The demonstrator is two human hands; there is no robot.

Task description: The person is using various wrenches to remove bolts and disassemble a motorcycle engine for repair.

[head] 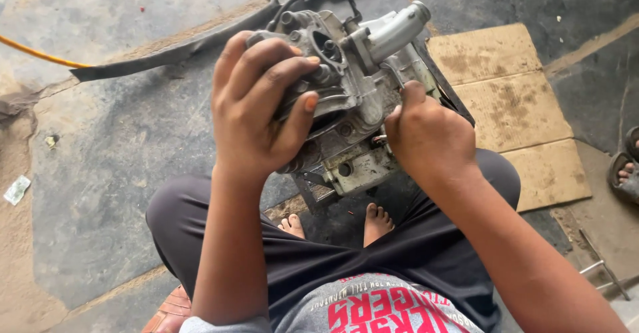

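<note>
A grey, dirty metal engine block (353,86) stands between my knees on a small stand, with a curved intake pipe (398,30) sticking out at its top right. My left hand (256,103) wraps over the upper left part of the engine, fingers spread across its head. My right hand (426,136) is closed against the engine's right side; what its fingers pinch is hidden. My bare feet (376,220) rest on the floor below the engine.
Flattened cardboard (512,100) lies on the floor to the right. Another person's sandalled foot (626,170) shows at the right edge. A black rubber strip (166,53) and a yellow hose (40,53) lie far left. A metal frame (602,270) sits lower right.
</note>
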